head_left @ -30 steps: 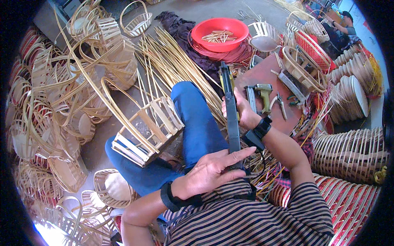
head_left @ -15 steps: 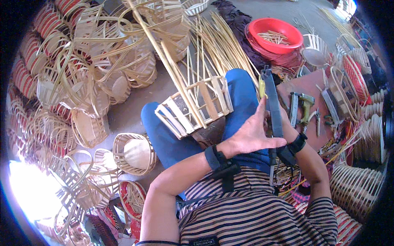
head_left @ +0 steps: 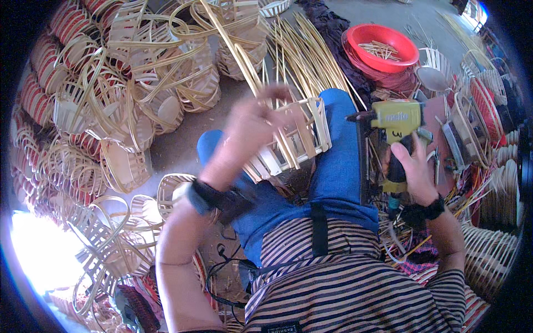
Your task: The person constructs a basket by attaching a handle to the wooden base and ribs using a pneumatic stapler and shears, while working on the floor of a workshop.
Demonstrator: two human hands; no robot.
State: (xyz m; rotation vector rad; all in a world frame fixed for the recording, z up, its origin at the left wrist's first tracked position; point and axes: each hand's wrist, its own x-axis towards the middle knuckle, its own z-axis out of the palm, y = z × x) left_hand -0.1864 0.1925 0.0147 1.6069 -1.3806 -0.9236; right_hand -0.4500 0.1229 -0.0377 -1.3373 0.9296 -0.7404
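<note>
My right hand point(head_left: 411, 166) grips a yellow-green pneumatic nail gun point(head_left: 398, 115) by its dark handle, its nose pointing left beside my right knee. My left hand point(head_left: 258, 125), smeared by motion, is over a pale slatted wooden basket frame point(head_left: 319, 125) resting across my legs; I cannot tell whether its fingers hold it. Long bamboo strips point(head_left: 233, 47) rise from the frame toward the upper left.
Piled woven baskets point(head_left: 127, 161) crowd the left. Loose canes point(head_left: 302, 50) lie ahead beside dark cloth. A red basin of short sticks point(head_left: 402, 58) is at upper right. A rusty board point(head_left: 447, 108), more baskets point(head_left: 483, 111) and bundled materials point(head_left: 494, 188) are on the right.
My left hand has left the nail gun and moved up-left onto the basket frame. My right hand has turned the gun from upright to sideways. The view has shifted, moving the surroundings rightward.
</note>
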